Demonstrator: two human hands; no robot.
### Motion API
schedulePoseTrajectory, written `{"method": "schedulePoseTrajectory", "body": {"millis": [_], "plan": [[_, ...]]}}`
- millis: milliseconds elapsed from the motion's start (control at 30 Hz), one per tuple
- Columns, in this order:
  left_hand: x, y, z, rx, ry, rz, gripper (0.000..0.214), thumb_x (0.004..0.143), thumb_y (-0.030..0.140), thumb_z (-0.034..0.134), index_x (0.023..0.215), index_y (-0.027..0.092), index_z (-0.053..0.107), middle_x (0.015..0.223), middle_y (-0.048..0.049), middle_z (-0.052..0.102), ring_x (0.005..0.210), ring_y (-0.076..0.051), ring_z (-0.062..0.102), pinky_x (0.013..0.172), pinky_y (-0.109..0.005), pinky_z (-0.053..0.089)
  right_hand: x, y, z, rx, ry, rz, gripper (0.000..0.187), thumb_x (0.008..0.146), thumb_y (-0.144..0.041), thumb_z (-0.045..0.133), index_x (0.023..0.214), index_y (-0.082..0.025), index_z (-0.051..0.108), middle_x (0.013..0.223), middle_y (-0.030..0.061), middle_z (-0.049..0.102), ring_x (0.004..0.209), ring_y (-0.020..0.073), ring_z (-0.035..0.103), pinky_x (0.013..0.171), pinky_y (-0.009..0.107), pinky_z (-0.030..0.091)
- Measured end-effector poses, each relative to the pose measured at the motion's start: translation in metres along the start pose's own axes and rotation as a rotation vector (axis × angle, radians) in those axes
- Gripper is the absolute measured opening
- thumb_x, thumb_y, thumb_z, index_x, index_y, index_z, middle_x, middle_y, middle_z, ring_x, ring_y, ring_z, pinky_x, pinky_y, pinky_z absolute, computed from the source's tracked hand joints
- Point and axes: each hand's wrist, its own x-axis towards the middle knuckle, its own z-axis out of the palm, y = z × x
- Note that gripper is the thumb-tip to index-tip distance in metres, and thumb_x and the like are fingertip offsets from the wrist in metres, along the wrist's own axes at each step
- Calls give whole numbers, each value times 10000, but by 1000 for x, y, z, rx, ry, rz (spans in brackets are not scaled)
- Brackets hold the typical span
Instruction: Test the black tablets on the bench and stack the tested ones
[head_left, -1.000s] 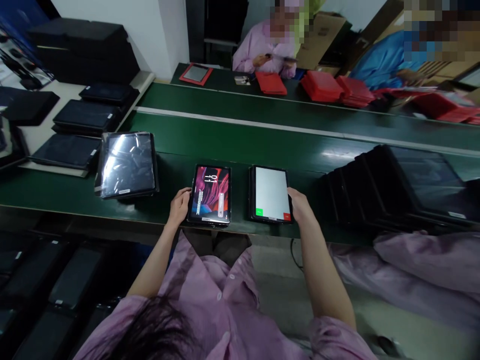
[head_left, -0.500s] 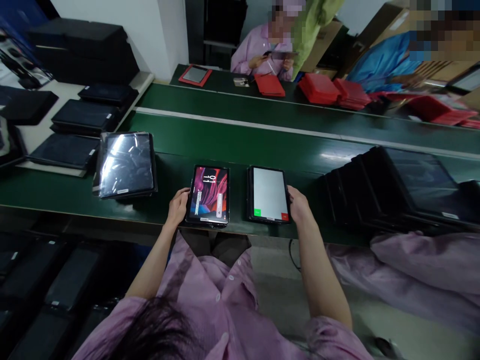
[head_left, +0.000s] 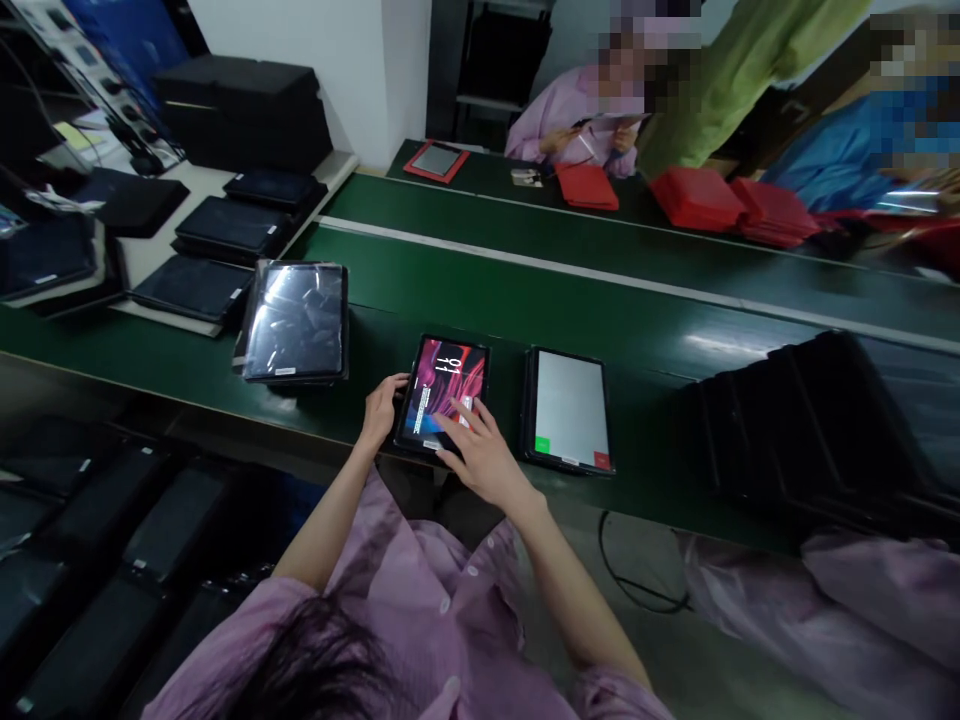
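Note:
Two lit tablets lie side by side near the front edge of the green bench (head_left: pixel 525 290). The left tablet (head_left: pixel 442 385) shows a red and blue lock screen. My left hand (head_left: pixel 381 408) grips its left edge. My right hand (head_left: pixel 480 455) lies over its lower right part with fingers spread, fingertips on the screen. The right tablet (head_left: pixel 571 408) shows a pale screen with a green and a red button at the bottom; no hand touches it.
A film-wrapped tablet stack (head_left: pixel 294 322) lies left of them. Dark tablets (head_left: pixel 199 288) cover a side table at left; a row of black tablets (head_left: pixel 810 425) leans at right. Red covers (head_left: pixel 697 200) lie across the bench by seated people. A cable (head_left: pixel 637 590) hangs below.
My right hand left the right tablet's edge and moved left onto the left tablet's screen. The camera view shifted a little to the left. My left hand stayed on the left tablet.

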Motion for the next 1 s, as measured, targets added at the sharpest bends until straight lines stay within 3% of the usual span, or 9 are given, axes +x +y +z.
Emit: {"method": "schedulePoseTrajectory", "body": {"millis": [67, 133, 200, 267, 433, 600, 700, 833, 1000], "plan": [[-1, -1, 1, -1, 18, 1, 569, 1096, 499, 356, 1043, 161, 810, 1294, -130, 772, 1179, -248, 723, 904, -333, 591, -2, 6, 13, -63, 57, 40, 394, 1073, -382, 574, 1437, -271, 674, 1381, 67, 748, 1482, 301, 549, 1360, 644, 209], [-2, -1, 2, 30, 24, 14, 536, 1092, 490, 392, 1024, 170, 816, 1281, -126, 776, 1175, -242, 728, 908, -323, 592, -11, 23, 17, -101, 284, 196, 347, 1100, -363, 501, 1317, -249, 746, 1270, 79, 794, 1382, 294, 634, 1354, 656, 199], [-2, 0, 3, 84, 25, 35, 501, 1091, 478, 420, 1041, 183, 822, 1329, -118, 758, 1216, -239, 717, 957, -323, 585, -22, 39, 17, -62, 501, 359, 386, 1110, -393, 459, 1295, -226, 753, 1274, 100, 789, 1336, 289, 662, 1333, 642, 262], [-3, 2, 4, 126, 21, 46, 502, 1101, 468, 405, 1078, 192, 824, 1403, -109, 727, 1281, -242, 694, 1020, -334, 570, -27, 50, 19, 74, 582, 471, 451, 1098, -466, 474, 1419, -223, 677, 1433, 114, 711, 1387, 286, 625, 1303, 601, 345], [-4, 4, 5, 179, -2, 24, 522, 1125, 467, 357, 1220, 212, 803, 1360, -88, 763, 1321, -256, 688, 1138, -378, 517, -3, 61, 46, 645, 524, 626, 737, 1003, -675, 559, 1599, -246, 500, 1672, 82, 495, 1558, 278, 461, 1325, 510, 340], [-2, 4, 7, 215, 10, -28, 529, 1122, 487, 370, 1281, 210, 791, 1383, -80, 752, 1367, -271, 662, 1178, -383, 493, 28, 72, 69, 1001, 506, 686, 871, 953, -771, 558, 1670, -303, 396, 1653, 18, 521, 1544, 308, 484, 1286, 518, 422], [5, 5, 10, 180, 42, -74, 512, 1111, 490, 406, 1262, 204, 803, 1405, -81, 737, 1383, -282, 649, 1164, -376, 507, 40, 78, 68, 1052, 487, 677, 900, 951, -786, 550, 1686, -299, 369, 1633, 22, 545, 1540, 334, 487, 1273, 535, 440], [15, 6, 13, 140, 77, -97, 485, 1108, 443, 418, 1237, 189, 811, 1414, -80, 731, 1389, -270, 645, 1173, -365, 500, 50, 87, 64, 1030, 474, 643, 917, 936, -776, 576, 1684, -287, 371, 1694, 14, 462, 1572, 326, 439, 1309, 518, 383], [15, 3, 12, 119, 91, -67, 474, 1103, 431, 431, 1187, 177, 823, 1408, -89, 735, 1379, -265, 653, 1183, -371, 494, 36, 87, 62, 1005, 374, 574, 975, 913, -658, 695, 1713, -303, 263, 1745, 20, 370, 1590, 295, 413, 1312, 512, 364]]}}
